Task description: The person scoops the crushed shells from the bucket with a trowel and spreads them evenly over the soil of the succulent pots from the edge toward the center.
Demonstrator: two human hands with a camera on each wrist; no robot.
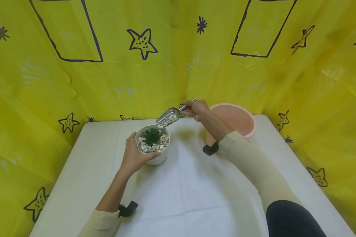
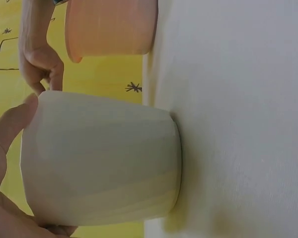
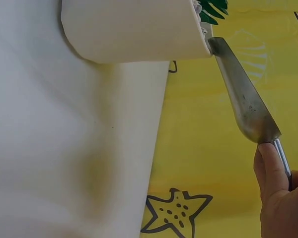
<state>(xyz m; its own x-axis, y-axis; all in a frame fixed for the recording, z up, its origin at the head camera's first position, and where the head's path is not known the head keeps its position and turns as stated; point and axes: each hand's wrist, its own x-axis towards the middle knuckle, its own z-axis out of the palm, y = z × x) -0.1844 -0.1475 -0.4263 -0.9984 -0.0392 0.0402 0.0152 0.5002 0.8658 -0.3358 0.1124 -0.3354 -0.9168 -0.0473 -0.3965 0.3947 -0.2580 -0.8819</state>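
A white plant pot (image 1: 158, 160) stands on the table, with a small green plant (image 1: 152, 136) and pale stones (image 1: 148, 147) inside. My left hand (image 1: 135, 154) grips the pot near its rim, fingers on the far left side and thumb across the front. In my right hand (image 1: 197, 110) is the handle of a metal scoop (image 3: 246, 99), pinched between thumb and fingers. The scoop carries pale stones (image 1: 168, 120) and tilts down to the left, its tip at the pot's rim. In the left wrist view the pot (image 2: 104, 158) hides the scoop.
A pink tub (image 1: 250, 122) stands at the back right of the table, partly behind my right forearm. White cloth (image 1: 178, 197) covers the table. A yellow patterned curtain (image 1: 172, 72) hangs behind and along both sides.
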